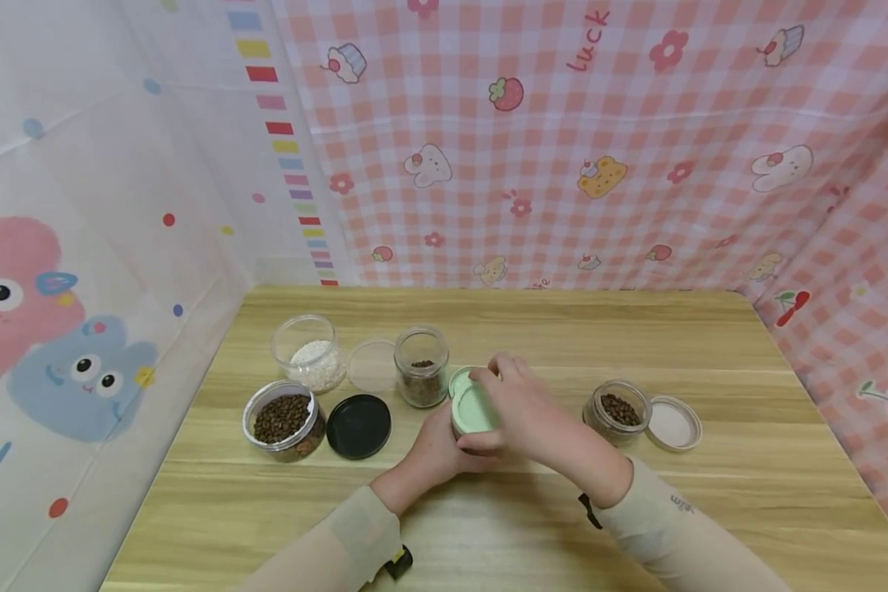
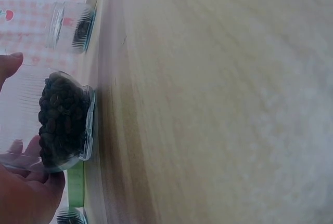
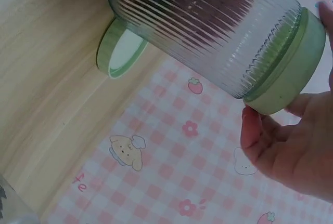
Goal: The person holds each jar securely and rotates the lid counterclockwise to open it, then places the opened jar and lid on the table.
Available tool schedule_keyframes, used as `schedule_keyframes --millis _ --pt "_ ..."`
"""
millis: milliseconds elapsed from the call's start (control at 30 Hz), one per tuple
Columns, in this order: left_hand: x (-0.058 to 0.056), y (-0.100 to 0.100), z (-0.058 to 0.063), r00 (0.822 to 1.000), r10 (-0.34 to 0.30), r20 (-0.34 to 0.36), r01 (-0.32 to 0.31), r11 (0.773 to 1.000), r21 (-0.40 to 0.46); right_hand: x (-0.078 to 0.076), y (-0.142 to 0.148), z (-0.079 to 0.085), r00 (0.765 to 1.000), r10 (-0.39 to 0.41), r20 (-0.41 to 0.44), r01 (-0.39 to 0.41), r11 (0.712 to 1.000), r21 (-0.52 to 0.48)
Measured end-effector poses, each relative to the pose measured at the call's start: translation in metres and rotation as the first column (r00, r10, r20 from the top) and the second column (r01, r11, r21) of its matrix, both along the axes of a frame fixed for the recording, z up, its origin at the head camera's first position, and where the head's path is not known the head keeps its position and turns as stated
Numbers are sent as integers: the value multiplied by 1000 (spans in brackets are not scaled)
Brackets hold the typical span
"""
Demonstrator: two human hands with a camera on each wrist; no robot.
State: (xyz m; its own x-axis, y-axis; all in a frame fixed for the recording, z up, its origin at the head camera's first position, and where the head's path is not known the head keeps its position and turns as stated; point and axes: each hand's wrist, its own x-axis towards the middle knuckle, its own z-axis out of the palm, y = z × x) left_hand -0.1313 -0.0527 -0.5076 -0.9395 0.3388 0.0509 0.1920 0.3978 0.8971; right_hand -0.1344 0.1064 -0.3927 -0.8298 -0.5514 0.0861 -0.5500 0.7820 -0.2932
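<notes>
A ridged clear glass jar (image 3: 208, 31) partly filled with dark coffee beans (image 2: 63, 122) stands upright near the middle of the table. Round its side my left hand (image 1: 438, 450) holds it, thumb on one side and fingers on the other. On the jar's mouth sits a pale green lid (image 1: 475, 409). My right hand (image 1: 525, 407) grips that lid from above by its rim. Just behind the jar, a second green lid (image 3: 110, 52) lies on the table. In the head view the hands and lid hide most of the jar.
Left of my hands are a glass jar of beans (image 1: 423, 386), a black lid (image 1: 358, 426), a wide bean jar (image 1: 281, 421), a tub of white grains (image 1: 314, 366) and a clear lid (image 1: 372, 366). To the right stand another bean jar (image 1: 617, 415) and a white lid (image 1: 673, 424).
</notes>
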Motion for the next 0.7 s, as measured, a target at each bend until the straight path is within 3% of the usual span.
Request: schedule_keyframes --millis 233,467,700 --pt "0 -1 0 998 -15 -54 13 999 -39 -3 2 0 989 136 66 -134 990 -40" --pt "1 0 1 1000 -5 8 5 1000 0 0 0 -2 999 2 43 0 1000 -31" --pt "0 -1 0 1000 -1 -30 0 1000 -28 -2 0 -1 994 101 51 -99 994 -48"
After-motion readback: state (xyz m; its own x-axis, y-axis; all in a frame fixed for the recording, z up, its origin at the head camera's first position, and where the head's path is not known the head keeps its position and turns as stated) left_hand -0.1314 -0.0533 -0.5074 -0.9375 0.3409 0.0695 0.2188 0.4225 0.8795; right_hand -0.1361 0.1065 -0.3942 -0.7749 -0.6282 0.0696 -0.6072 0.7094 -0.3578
